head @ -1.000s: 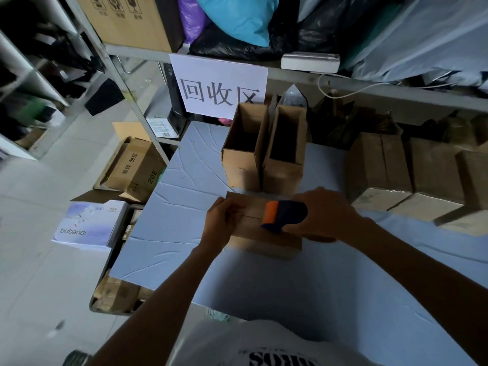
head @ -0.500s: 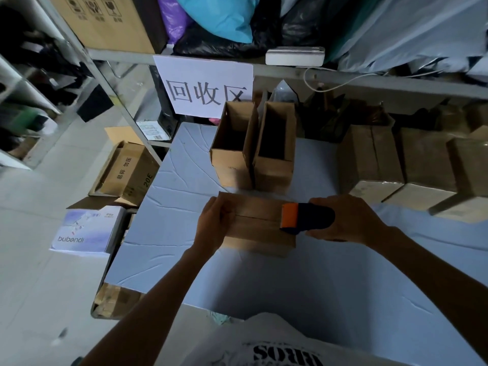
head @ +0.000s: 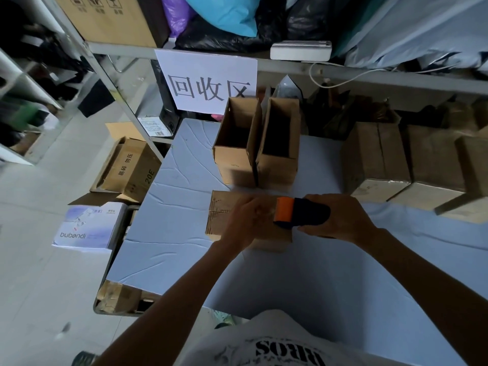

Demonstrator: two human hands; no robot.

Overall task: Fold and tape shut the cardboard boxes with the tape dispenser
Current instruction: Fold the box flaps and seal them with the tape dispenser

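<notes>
The right hand (head: 340, 217) wraps around the orange tape dispenser (head: 298, 213). It sits on the shut cardboard box (head: 224, 215) on the table (head: 171, 233), likely to lay tape over the flaps. The left hand (head: 248, 220) rests on top, maybe steadying it; I cannot tell if its fingers pinch anything. A floor box (head: 89, 225) says "bubandi". The far sign (head: 208, 83) says 回收区.

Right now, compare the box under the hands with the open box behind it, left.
The box under the hands lies low, flaps folded shut; the open box stands tall, top open. The left hand rests on the first, the right hand holds the tape dispenser to it; no hand touches the open box. Both are brown cardboard.
</notes>
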